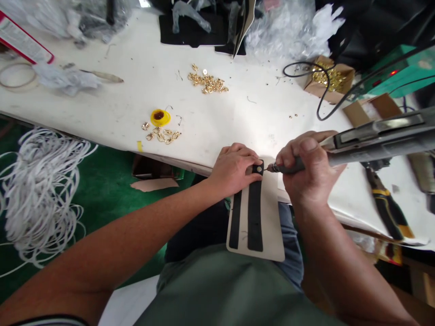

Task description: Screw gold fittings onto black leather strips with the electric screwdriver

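A pale board [272,226] with black straps on it juts over the table's front edge above the lap. My left hand [236,168] pinches the upper end of one black strap [254,213], where a round metal stud [259,169] shows. My right hand [309,167] is wrapped round a long grey power screwdriver [380,142], which comes in from the right. Its thin tip points left and ends close beside the stud; whether they touch is too small to tell.
Gold fittings [210,83] lie in a pile beyond the hands, with more beside a yellow roll [160,117]. Black-and-yellow pliers [387,203] lie at right. A cardboard box [343,81] of gold parts stands near a black cable [328,86]. White cord [44,194] is heaped at left.
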### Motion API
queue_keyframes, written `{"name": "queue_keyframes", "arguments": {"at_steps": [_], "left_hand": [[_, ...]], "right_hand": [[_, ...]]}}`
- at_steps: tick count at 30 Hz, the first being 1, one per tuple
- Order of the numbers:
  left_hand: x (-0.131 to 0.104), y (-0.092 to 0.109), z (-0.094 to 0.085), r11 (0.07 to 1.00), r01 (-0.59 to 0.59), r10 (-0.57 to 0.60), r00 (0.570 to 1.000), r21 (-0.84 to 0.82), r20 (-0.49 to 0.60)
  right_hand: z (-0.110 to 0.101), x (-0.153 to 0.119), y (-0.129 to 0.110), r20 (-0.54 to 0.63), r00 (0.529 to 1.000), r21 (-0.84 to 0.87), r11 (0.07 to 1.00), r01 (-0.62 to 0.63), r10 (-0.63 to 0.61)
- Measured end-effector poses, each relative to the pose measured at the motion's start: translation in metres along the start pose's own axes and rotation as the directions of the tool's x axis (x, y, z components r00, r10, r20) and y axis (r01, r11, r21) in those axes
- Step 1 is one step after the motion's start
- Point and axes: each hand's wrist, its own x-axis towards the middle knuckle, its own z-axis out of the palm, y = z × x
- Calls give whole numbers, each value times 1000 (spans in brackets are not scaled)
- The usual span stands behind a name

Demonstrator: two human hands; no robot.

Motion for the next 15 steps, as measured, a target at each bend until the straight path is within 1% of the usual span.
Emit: {"name": "queue_keyframes", "arguments": {"at_steps": [3, 8, 12, 15], "left_hand": [[0, 0, 0, 1000, -7, 7, 1000, 1, 0], [-1, -1, 1, 1000, -14, 14, 1000, -1, -7], [-1, -1, 1, 1000, -19, 19, 1000, 3, 1], [-1, -1, 0, 1000, -15, 15, 1000, 3, 10]], "right_hand": [[1, 1, 6, 16, 1000, -8, 1000, 16, -16], [4, 0, 13, 41, 999, 42, 999, 9, -11], [6, -1, 16, 33, 999, 88, 996, 8, -11], [4, -2, 15, 45, 999, 88, 996, 23, -27]]}}
